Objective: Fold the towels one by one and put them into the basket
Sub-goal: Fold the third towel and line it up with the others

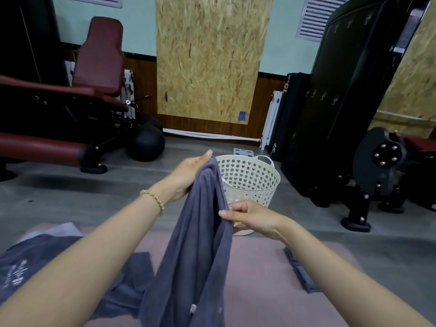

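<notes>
Hands, left (188,175) and right (247,218), hold grey towel (193,244) before basket (250,182)

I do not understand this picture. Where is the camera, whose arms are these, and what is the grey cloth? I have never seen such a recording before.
There is no machine here. A person wears one wide-angle camera on the head, so you look forward and down along their own two arms. The left hand, with a bead bracelet on the wrist, grips the top of a dark grey towel. The right hand pinches the towel's edge lower down. The towel hangs, not yet folded, over a pink padded surface. More grey cloth, probably other towels, lies on that surface at the left. On the floor beyond stands a white basket with heart-shaped holes. The room behind holds gym equipment, such as a dark red bench.
</notes>
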